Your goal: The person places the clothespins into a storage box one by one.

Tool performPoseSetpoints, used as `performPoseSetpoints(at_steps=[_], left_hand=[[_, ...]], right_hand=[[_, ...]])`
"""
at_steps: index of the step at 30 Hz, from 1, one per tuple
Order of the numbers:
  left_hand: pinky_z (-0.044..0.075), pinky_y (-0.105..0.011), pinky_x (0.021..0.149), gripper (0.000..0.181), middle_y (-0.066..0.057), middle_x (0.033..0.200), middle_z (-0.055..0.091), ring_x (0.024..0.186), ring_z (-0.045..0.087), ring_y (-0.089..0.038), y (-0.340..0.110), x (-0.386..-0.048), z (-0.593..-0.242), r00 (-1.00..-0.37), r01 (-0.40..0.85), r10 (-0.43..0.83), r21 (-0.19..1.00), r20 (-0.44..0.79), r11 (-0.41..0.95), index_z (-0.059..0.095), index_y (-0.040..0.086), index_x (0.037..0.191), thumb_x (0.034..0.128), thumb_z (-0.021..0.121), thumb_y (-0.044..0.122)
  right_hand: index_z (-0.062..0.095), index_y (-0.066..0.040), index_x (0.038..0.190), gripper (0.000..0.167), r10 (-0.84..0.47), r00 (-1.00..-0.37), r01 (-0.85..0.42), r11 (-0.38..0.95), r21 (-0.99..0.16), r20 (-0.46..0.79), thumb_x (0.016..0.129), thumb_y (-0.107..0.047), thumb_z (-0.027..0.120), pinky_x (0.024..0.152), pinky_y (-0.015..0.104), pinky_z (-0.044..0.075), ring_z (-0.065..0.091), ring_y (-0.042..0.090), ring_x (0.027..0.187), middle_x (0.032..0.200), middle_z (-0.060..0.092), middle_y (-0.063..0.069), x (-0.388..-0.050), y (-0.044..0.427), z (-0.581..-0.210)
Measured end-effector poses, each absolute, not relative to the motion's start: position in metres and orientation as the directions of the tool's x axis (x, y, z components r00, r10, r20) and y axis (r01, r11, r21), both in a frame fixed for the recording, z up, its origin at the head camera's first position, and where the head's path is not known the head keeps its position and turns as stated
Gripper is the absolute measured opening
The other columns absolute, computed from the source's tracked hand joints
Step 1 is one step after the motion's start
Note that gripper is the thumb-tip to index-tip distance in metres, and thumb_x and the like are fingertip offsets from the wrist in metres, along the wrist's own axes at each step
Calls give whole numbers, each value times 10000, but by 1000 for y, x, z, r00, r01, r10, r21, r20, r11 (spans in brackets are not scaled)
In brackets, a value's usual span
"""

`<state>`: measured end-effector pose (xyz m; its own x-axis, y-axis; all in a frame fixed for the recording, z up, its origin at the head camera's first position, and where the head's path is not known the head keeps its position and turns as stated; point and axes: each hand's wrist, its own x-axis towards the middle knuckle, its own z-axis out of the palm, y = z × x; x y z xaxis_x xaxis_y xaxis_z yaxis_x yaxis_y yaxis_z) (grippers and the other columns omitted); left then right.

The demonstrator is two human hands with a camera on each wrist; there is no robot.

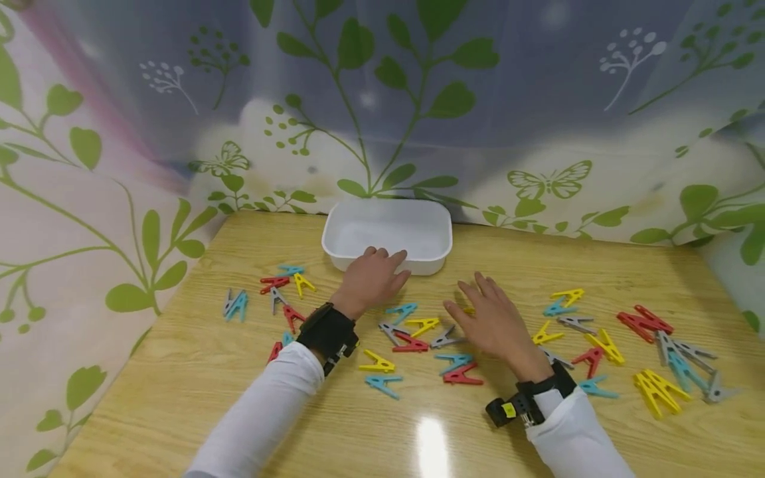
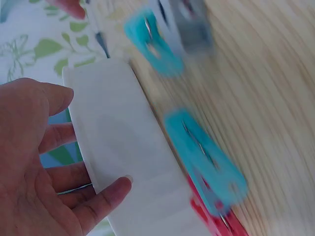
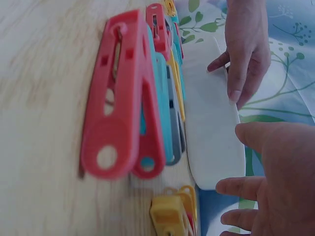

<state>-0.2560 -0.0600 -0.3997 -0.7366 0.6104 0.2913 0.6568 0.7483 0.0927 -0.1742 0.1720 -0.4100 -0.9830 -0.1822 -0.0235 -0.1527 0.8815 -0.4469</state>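
A white rectangular tub (image 1: 439,264) stands near the back edge of the wooden table. My left hand (image 1: 372,279) is at its front rim, fingers extended over the rim; in the left wrist view the hand (image 2: 44,167) lies along the tub wall (image 2: 123,142), fingers spread. Whether it bears on the rim I cannot tell. To the right of the tub my right hand (image 1: 493,322) hovers with fingers spread, holding nothing, above a mostly hidden yellow clothespin (image 1: 469,311). Beside that hand lies a grey clothespin (image 1: 447,337), with a red clothespin (image 1: 410,343) further left.
Several clothespins in red, yellow, blue and grey lie in a left group, including a red one (image 1: 293,317), and a right group, including a yellow one (image 1: 660,392). A leaf-patterned curtain (image 1: 382,99) hangs behind the table (image 1: 197,398).
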Motion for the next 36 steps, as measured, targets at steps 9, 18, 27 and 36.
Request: performPoseSetpoints(at_steps=[9, 18, 27, 36], left_hand=[[453, -394, 911, 472, -144, 1172, 627, 1102, 565, -305, -10, -244, -390, -738, 660, 644, 15, 203, 752, 536, 108, 1361, 985, 518, 392], [466, -361, 894, 528, -156, 1192, 605, 1123, 547, -293, 22, -236, -388, -749, 640, 635, -42, 190, 767, 480, 109, 1406, 998, 453, 444], [430, -379, 930, 428, -100, 1260, 582, 1180, 492, -274, 7, -242, -385, -743, 594, 535, 26, 403, 804, 567, 126, 1326, 1012, 445, 390], [410, -422, 941, 426, -169, 1249, 572, 1129, 523, -325, -46, -283, -356, -830, 503, 385, 245, 403, 829, 528, 39, 1343, 1010, 472, 299]], right_hand=[[458, 67, 1368, 667, -151, -988, -142, 902, -409, 9, 1011, -489, 363, 1112, 526, 109, 162, 481, 1371, 1471, 259, 323, -170, 189, -411], [487, 76, 1339, 650, -114, -993, -114, 896, -429, 25, 1012, -474, 373, 1110, 522, 126, 186, 482, 1363, 1447, 303, 330, -166, 204, -413], [493, 63, 1336, 656, -72, -996, -92, 876, -474, 60, 1011, -491, 360, 1073, 585, 181, 218, 461, 1361, 1449, 317, 310, -167, 205, -409], [544, -6, 1303, 550, 3, -990, -85, 787, -611, 142, 1008, -448, 403, 920, 566, 404, 461, 397, 1195, 1351, 462, 209, -170, 194, -401]])
